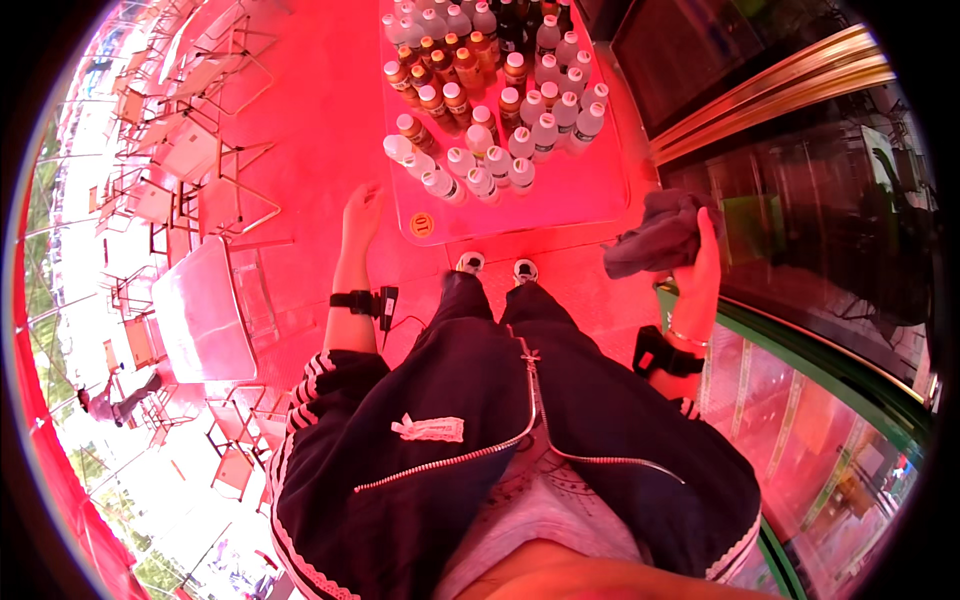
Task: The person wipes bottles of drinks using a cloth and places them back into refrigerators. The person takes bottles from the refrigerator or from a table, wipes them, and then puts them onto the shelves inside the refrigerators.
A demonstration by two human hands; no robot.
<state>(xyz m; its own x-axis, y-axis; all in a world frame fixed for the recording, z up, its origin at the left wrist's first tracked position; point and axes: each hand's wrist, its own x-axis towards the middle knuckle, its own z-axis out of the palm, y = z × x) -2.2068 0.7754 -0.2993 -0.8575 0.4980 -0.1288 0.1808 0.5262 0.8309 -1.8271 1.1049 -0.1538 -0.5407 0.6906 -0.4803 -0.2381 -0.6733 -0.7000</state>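
Note:
Bunched in my right hand (699,259) is a dark cloth (660,232), held out to the right beside a dark glossy panel. My left hand (364,206) hangs near the table's near left corner, with no object visible in it; its fingers look loosely curled and are partly hidden by the angle. Before me stands a table (517,217) under red light, a round sticker (421,224) on its near left corner. Capped plastic bottles crowd its far part: clear ones (545,135) along the near and right sides, brown-filled ones (435,105) in the middle.
Several folding chairs (191,154) and a pale table (206,315) stand to the left. On the right are the dark glossy panel (817,202) with gold trim (772,90) and a green-framed glass-topped case (787,412). Another person (124,401) is at the far left.

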